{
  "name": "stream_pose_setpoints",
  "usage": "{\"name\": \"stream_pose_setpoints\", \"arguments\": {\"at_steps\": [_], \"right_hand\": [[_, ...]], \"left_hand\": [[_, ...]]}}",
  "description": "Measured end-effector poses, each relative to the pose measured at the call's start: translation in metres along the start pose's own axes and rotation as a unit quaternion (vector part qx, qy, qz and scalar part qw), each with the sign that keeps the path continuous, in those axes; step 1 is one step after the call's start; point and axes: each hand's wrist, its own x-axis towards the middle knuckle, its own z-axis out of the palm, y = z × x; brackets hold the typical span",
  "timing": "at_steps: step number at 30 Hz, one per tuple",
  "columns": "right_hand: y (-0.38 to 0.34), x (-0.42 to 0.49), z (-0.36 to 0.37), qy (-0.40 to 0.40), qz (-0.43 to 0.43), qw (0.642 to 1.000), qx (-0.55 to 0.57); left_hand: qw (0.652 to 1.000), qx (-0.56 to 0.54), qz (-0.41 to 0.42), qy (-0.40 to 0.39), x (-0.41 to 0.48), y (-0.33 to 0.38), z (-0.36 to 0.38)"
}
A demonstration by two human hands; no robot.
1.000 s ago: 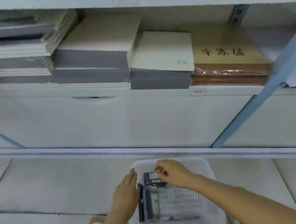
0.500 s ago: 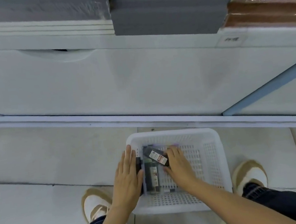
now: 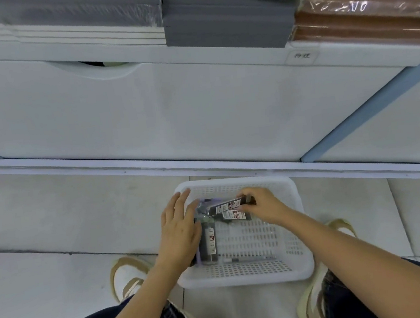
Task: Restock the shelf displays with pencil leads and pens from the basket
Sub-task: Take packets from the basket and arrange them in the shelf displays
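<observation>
Head camera: right hand (image 3: 263,206) pinches dark packets (image 3: 228,206) by the far rim of the basket (image 3: 241,272); left hand (image 3: 180,229) lies flat, fingers straight, over its left edge. Bare mesh shows right of them.

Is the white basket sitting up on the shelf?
No, the white basket sits on the tiled floor, lower than the shelf with stacked paper.

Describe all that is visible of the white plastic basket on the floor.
The white perforated plastic basket is rectangular, with rounded corners and a smooth rim. It stands upright on the pale tiled floor. Its left side holds dark labelled packets; the left hand lies flat over them, the right hand pinches one.
</observation>
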Motion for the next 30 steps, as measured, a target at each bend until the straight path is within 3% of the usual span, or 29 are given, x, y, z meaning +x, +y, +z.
{"name": "stream_pose_setpoints", "arguments": {"at_steps": [2, 4, 6, 9, 14, 16, 17, 19, 21, 23, 25, 30], "right_hand": [[-0.012, -0.003, -0.013, -0.052, -0.017, 0.998, 0.001], [-0.026, -0.005, -0.022, -0.106, -0.046, 0.993, -0.017], [-0.039, -0.007, -0.03, -0.146, -0.064, 0.986, -0.056], [-0.052, -0.008, -0.037, -0.201, -0.09, 0.97, -0.099], [-0.072, -0.009, -0.021, -0.228, -0.108, 0.967, -0.043], [-0.075, -0.006, -0.012, -0.188, -0.095, 0.977, 0.026], [-0.074, -0.004, -0.009, -0.147, -0.082, 0.983, 0.07], [-0.069, 0.0, -0.001, -0.039, -0.051, 0.988, 0.142], [-0.06, 0.003, 0.011, 0.026, -0.02, 0.989, 0.143], [-0.054, 0.006, 0.03, -0.006, -0.009, 0.995, 0.101], [-0.054, 0.009, 0.055, -0.069, -0.015, 0.993, 0.092], [-0.055, 0.024, 0.103, -0.087, -0.008, 0.996, -0.034]], "left_hand": [[0.998, -0.044, 0.029, -0.014, 0.01, 0.011, -0.007], [0.988, -0.114, -0.003, -0.104, 0.02, 0.022, -0.016], [0.945, -0.213, -0.081, -0.235, 0.029, 0.026, -0.027], [0.866, -0.289, -0.109, -0.394, 0.035, 0.019, -0.038], [0.784, -0.396, -0.118, -0.464, 0.024, 0.016, -0.036], [0.777, -0.426, -0.14, -0.441, 0.019, 0.013, -0.031], [0.79, -0.431, -0.16, -0.406, 0.018, 0.009, -0.032], [0.827, -0.431, -0.194, -0.304, 0.017, -0.007, -0.037], [0.834, -0.461, -0.242, -0.181, 0.015, -0.029, -0.043], [0.818, -0.488, -0.295, -0.071, 0.01, -0.049, -0.046], [0.804, -0.494, -0.329, -0.024, 0.007, -0.059, -0.042], [0.804, -0.493, -0.324, -0.07, -0.004, -0.058, -0.021]]}}
